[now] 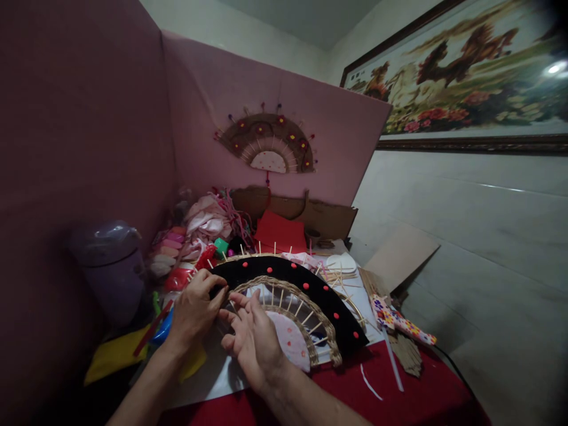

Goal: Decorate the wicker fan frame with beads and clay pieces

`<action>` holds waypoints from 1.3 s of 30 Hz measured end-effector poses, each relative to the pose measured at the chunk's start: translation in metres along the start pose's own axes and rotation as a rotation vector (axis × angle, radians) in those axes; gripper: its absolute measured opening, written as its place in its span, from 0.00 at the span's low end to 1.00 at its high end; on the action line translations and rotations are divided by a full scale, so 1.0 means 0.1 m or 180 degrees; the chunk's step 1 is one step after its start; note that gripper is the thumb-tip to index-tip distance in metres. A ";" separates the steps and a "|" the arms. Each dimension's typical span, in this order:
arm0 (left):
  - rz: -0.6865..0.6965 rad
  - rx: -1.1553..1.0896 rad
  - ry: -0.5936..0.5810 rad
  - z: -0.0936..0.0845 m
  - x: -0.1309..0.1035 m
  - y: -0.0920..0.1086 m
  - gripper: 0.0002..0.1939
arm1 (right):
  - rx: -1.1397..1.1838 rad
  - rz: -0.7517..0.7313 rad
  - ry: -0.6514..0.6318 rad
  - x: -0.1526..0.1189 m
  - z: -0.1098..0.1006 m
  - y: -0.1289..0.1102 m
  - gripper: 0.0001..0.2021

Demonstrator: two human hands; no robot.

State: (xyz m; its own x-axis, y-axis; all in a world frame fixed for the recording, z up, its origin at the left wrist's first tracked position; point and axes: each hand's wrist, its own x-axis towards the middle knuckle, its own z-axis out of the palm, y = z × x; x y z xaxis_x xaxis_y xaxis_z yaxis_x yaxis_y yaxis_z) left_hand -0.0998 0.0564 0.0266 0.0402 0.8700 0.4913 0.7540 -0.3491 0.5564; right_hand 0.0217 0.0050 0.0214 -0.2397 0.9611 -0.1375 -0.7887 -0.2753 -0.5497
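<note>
A handmade fan (288, 284) lies tilted on the table, made of a black felt band dotted with red spots, a braided rope border, thin wooden sticks and a pale half-round centre. My left hand (197, 307) is closed at the fan's left end, thumb and fingers pinching around the band and rope edge. Just right of it, my right hand (251, 340) has its palm turned partly up and its fingers stretched apart. Those fingertips lie close to the inner rope and sticks; whether they touch is unclear. Both hands hide the fan's left end.
Against the pink board (328, 136) is a brown fan (260, 133) with flowers. Left stand a lidded bin (110, 272), yellow felt (118, 355) and clay packs (171, 245). Red sheet (279, 231) lies behind. At right rests a flower-patterned tool (402, 322) resembling a glue gun.
</note>
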 end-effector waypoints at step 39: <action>0.0886 0.0752 0.0487 0.01 -0.02 -0.10 0.19 | 0.0114 -0.0152 -0.0213 0.01 0.02 -0.11 0.24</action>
State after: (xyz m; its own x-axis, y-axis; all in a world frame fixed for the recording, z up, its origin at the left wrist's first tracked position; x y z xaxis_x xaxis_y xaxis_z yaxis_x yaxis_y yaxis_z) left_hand -0.1070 0.0588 0.0198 0.1799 0.6853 0.7057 0.8588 -0.4592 0.2270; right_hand 0.0283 0.0092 0.0291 -0.2378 0.9697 -0.0559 -0.8195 -0.2311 -0.5244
